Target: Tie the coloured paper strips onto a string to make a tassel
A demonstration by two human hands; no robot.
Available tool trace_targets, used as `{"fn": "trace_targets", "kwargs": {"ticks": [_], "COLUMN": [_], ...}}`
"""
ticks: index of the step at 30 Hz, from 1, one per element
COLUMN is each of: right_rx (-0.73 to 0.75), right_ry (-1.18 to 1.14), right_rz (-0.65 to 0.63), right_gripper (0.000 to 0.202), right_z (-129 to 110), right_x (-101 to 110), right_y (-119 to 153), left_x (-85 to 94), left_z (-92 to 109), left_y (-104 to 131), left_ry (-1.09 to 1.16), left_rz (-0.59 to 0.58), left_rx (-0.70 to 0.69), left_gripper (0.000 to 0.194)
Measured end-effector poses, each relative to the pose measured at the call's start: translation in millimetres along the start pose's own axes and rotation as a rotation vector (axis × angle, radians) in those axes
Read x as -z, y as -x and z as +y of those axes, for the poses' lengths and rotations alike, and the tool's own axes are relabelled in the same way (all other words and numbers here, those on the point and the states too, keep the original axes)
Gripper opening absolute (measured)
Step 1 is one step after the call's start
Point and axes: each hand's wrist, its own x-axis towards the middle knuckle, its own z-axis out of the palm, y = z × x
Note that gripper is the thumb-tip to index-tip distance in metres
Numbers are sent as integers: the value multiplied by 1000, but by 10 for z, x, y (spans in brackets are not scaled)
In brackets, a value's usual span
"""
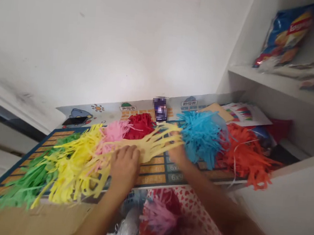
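A pale yellow fringed paper sheet (145, 148) lies across the middle of the table, its cut strips fanning out at both ends. My left hand (125, 165) is closed on its uncut middle, fingers curled over it. My right hand (178, 151) is at the strips on the right end; motion smears its fingers, and strips partly cover them. Left of my left hand are a bright yellow pom-pom (73, 165), a green one (34, 176) and a pink one (117, 129). A red pom-pom (140, 126) sits behind the sheet. Close to my right hand is a blue pom-pom (203, 135).
An orange-red pom-pom (248, 153) hangs over the table's right edge. Against the wall a phone (161, 110) stands upright; a dark flat object (76, 121) lies back left. Below the front edge is a heart-patterned cloth (193, 207). A shelf (279, 82) with a chip bag (290, 32) juts out right.
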Motion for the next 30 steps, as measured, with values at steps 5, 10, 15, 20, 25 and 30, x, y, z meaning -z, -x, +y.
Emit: {"fn": "trace_targets", "kwargs": {"ticks": [5, 10, 15, 20, 25, 30], "right_rx": [-179, 272, 472, 385, 402, 421], "right_ry": [241, 643, 608, 671, 649, 675], "right_rz": [472, 450, -350, -535, -445, -383], "right_gripper": [54, 36, 42, 29, 16, 14], "right_z": [703, 461, 154, 335, 475, 391], "right_x": [1406, 1372, 580, 362, 481, 502], "right_y": [580, 1251, 1271, 968, 859, 827], "left_x": [-593, -657, -690, -704, -610, -452], "left_z": [594, 859, 971, 814, 261, 172], "left_y": [169, 180, 187, 290, 437, 616], "left_ry": [211, 220, 224, 294, 240, 80], "left_rz": [-320, -440, -445, -423, -446, -339], "left_rx": [-28, -41, -57, 11, 231, 421], "left_gripper": [21, 25, 25, 34, 49, 51]}}
